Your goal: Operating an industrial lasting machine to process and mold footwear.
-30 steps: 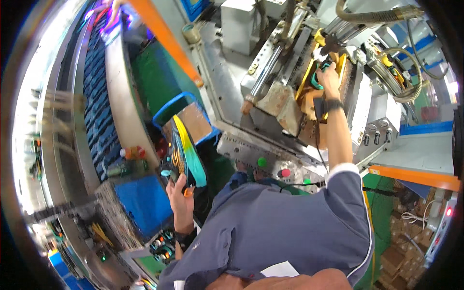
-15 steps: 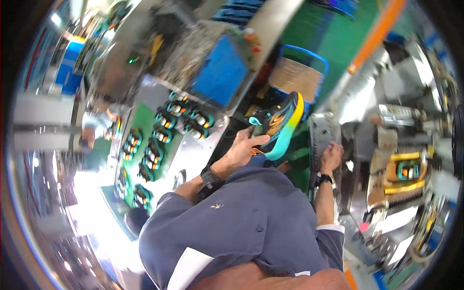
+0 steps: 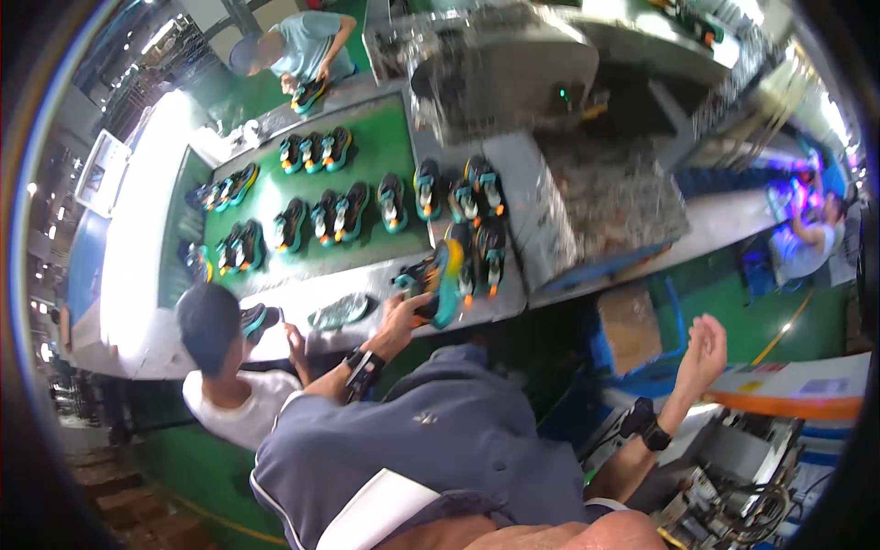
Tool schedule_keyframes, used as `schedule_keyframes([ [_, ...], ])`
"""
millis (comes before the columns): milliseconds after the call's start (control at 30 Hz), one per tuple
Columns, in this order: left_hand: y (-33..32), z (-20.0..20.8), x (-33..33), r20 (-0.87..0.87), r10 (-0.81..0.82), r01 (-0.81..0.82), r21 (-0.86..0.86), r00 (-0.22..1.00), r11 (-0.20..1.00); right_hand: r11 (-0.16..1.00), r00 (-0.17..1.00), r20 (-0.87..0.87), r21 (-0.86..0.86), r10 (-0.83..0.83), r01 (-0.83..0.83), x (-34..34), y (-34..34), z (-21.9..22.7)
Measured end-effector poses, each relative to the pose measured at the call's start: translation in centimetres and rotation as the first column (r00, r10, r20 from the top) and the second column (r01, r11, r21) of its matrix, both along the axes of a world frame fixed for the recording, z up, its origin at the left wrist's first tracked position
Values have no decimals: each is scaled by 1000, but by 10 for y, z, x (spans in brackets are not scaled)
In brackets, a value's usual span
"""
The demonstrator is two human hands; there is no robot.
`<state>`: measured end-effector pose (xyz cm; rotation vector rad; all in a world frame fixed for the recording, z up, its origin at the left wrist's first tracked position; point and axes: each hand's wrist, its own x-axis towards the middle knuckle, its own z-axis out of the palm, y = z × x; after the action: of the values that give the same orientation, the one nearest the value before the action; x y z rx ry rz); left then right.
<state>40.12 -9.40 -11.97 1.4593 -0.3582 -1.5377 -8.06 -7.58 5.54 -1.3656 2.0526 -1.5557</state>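
Note:
A running shoe (image 3: 434, 282) is gripped in my left hand (image 3: 396, 327), its yellow-to-teal sole facing right. That hand is at the near edge of the work table (image 3: 321, 341), and the shoe overlaps the shoes standing behind it. Dark shoes with teal soles and orange touches, such as this pair of shoes (image 3: 339, 213), stand in groups on the table's green surface (image 3: 261, 183). A clear, sole-shaped piece (image 3: 342, 313) lies left of my left hand. My right hand (image 3: 702, 356) is raised in the air at the right, empty, with fingers loosely curled and apart.
Close on my left is a co-worker in a dark cap (image 3: 209, 321); another person (image 3: 307, 50) handles a shoe across the table. A metal-cased machine (image 3: 500, 78) adjoins the table. A blue-framed cart (image 3: 632, 330) with cardboard and an orange-edged panel (image 3: 788, 403) are at the right.
My view has swung left toward the shoe table. The held shoe has come to the table's edge with my left hand. My right hand has left the metal machine edge and lifted.

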Motion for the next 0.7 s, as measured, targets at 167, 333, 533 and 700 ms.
schedule_keyframes([
  [167, -73, -20, 85, 199, 326, -322, -50, 924, 945, 930, 772, -521, 152, 364, -335, 92, -187, 149],
  [333, -187, -69, 172, 327, 163, -108, -181, 931, 978, 849, 469, -753, 223, 462, -479, 160, -389, 225],
  [533, -323, -96, 230, 334, 256, -163, -282, 907, 945, 907, 765, -548, 408, 338, -108, 260, -595, 251],
  [700, -437, -144, 274, 632, 166, -159, -69, 757, 985, 681, 840, -219, 698, 496, -220, 257, -707, 238],
])
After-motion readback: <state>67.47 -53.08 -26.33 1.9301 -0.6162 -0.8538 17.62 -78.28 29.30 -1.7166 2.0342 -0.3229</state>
